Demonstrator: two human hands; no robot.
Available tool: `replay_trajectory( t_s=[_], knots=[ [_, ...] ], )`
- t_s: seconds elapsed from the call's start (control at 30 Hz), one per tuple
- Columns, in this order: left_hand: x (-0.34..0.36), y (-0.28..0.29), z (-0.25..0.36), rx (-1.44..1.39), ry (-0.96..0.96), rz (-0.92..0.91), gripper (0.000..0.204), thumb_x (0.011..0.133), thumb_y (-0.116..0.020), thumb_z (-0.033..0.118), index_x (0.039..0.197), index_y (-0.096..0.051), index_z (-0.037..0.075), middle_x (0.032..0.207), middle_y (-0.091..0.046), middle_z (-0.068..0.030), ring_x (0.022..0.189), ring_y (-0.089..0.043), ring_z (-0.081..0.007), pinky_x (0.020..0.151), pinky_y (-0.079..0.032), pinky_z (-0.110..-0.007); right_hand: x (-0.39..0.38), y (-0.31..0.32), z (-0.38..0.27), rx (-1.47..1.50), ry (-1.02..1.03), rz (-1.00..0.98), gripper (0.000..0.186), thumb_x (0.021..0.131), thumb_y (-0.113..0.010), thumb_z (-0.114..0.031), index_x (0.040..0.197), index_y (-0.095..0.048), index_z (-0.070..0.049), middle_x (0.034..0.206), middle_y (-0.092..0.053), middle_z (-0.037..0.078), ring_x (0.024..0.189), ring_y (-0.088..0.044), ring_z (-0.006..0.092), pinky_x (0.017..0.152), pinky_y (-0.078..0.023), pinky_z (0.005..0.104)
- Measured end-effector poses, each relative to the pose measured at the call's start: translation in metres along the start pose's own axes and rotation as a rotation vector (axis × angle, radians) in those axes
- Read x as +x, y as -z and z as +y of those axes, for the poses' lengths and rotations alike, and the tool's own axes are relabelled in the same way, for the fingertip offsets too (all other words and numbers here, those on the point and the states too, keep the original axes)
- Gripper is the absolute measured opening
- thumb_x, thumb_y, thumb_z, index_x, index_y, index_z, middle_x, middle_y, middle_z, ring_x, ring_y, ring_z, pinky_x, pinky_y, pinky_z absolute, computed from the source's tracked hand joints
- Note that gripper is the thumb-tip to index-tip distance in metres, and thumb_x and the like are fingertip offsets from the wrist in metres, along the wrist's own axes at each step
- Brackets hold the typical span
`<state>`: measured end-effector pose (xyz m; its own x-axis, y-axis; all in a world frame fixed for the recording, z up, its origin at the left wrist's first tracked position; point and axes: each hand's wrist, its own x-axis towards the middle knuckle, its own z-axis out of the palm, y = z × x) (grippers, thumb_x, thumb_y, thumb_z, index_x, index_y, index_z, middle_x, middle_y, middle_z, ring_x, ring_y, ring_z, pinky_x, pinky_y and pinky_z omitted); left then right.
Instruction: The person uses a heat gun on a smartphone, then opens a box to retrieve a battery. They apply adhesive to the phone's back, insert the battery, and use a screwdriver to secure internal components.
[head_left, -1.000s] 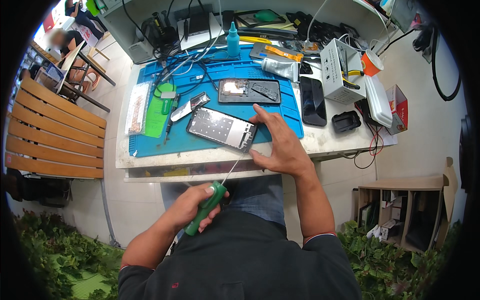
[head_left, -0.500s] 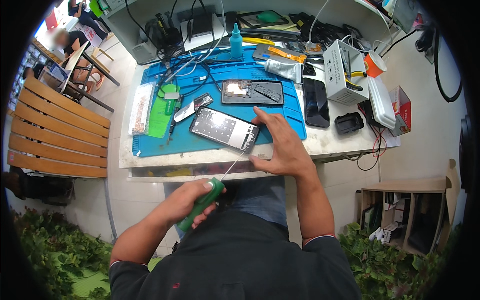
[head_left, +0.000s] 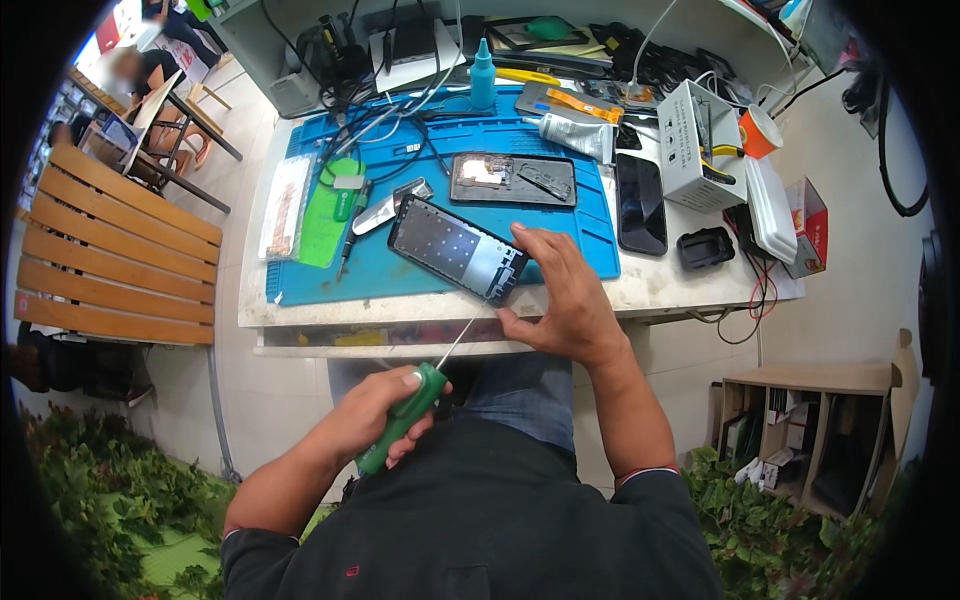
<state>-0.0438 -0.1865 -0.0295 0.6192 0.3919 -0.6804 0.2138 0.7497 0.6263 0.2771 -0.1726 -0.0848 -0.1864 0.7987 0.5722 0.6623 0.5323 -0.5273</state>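
My left hand [head_left: 385, 412] is wrapped round the green handle of a screwdriver [head_left: 412, 405]. Its thin metal shaft slants up to the right and its tip meets the near corner of a phone frame [head_left: 452, 248]. That frame is black-rimmed with a silver metal inside, and it lies tilted over the front of the blue mat. My right hand [head_left: 567, 300] grips the frame's right end between thumb and fingers. Behind it on the mat rests an opened phone body [head_left: 513, 179] with its inner parts bared.
A blue repair mat [head_left: 330, 285] covers much of the white bench. On it lie a green pad [head_left: 322, 225], a pen-like screwdriver [head_left: 350, 245], a blue bottle [head_left: 483, 80] and cables. To the right are a black phone [head_left: 641, 205], a white box [head_left: 685, 165] and a black tray [head_left: 705, 247].
The phone frame's surface has tipped, so it reflects darker on its left part. Both hands keep their hold. The whole view has shifted slightly.
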Motion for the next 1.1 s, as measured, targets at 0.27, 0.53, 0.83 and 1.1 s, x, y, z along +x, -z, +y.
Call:
replay_trajectory(
  t_s=[0.27, 0.53, 0.83, 1.1],
  knots=[
    [-0.0001, -0.0026, -0.0038, -0.058, 0.027, -0.023, 0.055, 0.117, -0.045, 0.044, 0.142, -0.061, -0.002, 0.08, -0.06, -0.0081, 0.051, -0.056, -0.0128, 0.044, -0.05, -0.03, -0.0013, -0.0003, -0.0022, -0.035, 0.008, 0.009, 0.096, 0.073, -0.095, -0.015, 0.159, -0.052, -0.004, 0.141, -0.063, 0.02, 0.127, -0.063, 0.0428, 0.112, -0.056, 0.0507],
    [0.0011, -0.0052, -0.0032, -0.076, 0.042, -0.03, 0.056, 0.116, -0.046, 0.046, 0.142, -0.061, -0.001, 0.08, -0.06, -0.0077, 0.05, -0.055, -0.0132, 0.044, -0.049, -0.03, -0.0034, -0.0025, -0.0004, -0.038, 0.035, 0.023, 0.093, 0.073, -0.095, -0.015, 0.155, -0.053, -0.006, 0.138, -0.062, 0.019, 0.125, -0.064, 0.0412, 0.11, -0.057, 0.0503],
    [0.0001, -0.0015, -0.0041, -0.112, 0.032, -0.009, 0.056, 0.116, -0.045, 0.045, 0.142, -0.061, -0.001, 0.079, -0.06, -0.0079, 0.05, -0.055, -0.0137, 0.044, -0.049, -0.031, -0.0033, -0.005, 0.0015, -0.055, 0.052, 0.059, 0.09, 0.07, -0.096, -0.012, 0.15, -0.057, -0.004, 0.136, -0.067, 0.019, 0.123, -0.068, 0.0394, 0.101, -0.06, 0.0469],
    [-0.0017, -0.0016, -0.0046, -0.128, 0.015, 0.031, 0.054, 0.115, -0.043, 0.043, 0.144, -0.061, 0.0, 0.08, -0.059, -0.0084, 0.051, -0.054, -0.0143, 0.045, -0.049, -0.032, -0.0026, -0.0065, 0.0024, -0.038, 0.061, 0.067, 0.087, 0.071, -0.095, -0.012, 0.148, -0.056, -0.004, 0.134, -0.065, 0.02, 0.12, -0.067, 0.0401, 0.102, -0.059, 0.0483]
  ],
)
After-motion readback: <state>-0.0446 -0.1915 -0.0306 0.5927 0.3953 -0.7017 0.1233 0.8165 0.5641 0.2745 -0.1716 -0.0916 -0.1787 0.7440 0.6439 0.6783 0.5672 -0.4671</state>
